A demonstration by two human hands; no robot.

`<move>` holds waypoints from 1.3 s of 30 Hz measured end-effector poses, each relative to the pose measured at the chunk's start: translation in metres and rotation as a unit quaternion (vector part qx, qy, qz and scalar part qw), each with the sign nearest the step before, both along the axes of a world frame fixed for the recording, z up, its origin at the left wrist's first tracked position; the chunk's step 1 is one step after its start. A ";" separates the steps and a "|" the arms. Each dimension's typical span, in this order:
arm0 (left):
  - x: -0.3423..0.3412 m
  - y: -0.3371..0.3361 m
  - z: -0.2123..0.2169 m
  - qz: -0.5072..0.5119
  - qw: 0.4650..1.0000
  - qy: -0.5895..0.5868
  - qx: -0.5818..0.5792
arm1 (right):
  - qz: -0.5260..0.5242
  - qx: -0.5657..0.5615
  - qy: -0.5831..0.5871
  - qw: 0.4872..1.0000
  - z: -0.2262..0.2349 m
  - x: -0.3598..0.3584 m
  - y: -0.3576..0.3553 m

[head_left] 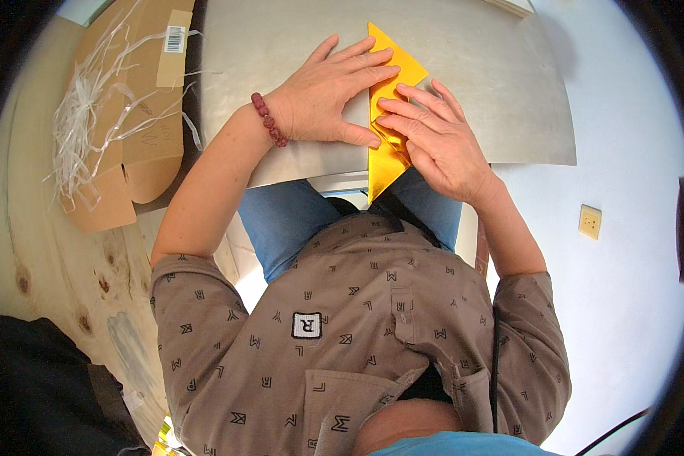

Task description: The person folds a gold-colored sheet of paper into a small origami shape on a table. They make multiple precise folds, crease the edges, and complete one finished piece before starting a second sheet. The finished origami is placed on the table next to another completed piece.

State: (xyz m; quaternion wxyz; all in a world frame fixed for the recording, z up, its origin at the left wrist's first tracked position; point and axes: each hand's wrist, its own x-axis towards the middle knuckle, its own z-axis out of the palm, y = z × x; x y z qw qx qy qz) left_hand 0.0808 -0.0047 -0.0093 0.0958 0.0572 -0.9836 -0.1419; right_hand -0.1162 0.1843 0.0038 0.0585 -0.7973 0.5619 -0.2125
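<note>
We have one view, from person's head: left camera of pair worn side by side. We face steeply down, across brown shirt at lower part, toward grey tabletop at upper part. We are near, above left hand and right hand. Our fisheye field is wide: straight edges bend, corners go dark.

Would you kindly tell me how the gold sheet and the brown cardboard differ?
The gold sheet is shiny, the brown cardboard matte. The left hand and right hand touch the gold sheet; neither touches the brown cardboard. The brown cardboard has pale strips across it; the gold sheet shows none.
</note>
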 end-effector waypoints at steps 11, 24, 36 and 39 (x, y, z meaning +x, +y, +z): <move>0.000 -0.001 -0.002 -0.001 1.000 0.006 -0.009 | -0.010 0.002 0.031 0.999 -0.001 0.004 0.000; -0.001 -0.001 -0.003 0.001 1.000 0.012 -0.019 | -0.019 -0.003 0.042 0.999 -0.001 0.009 0.002; 0.004 0.006 0.002 0.009 0.995 0.102 0.017 | 0.055 0.033 0.053 0.997 0.007 -0.007 -0.012; 0.023 0.035 0.011 0.080 0.986 0.127 0.076 | 0.049 0.054 0.068 0.995 0.003 -0.007 -0.010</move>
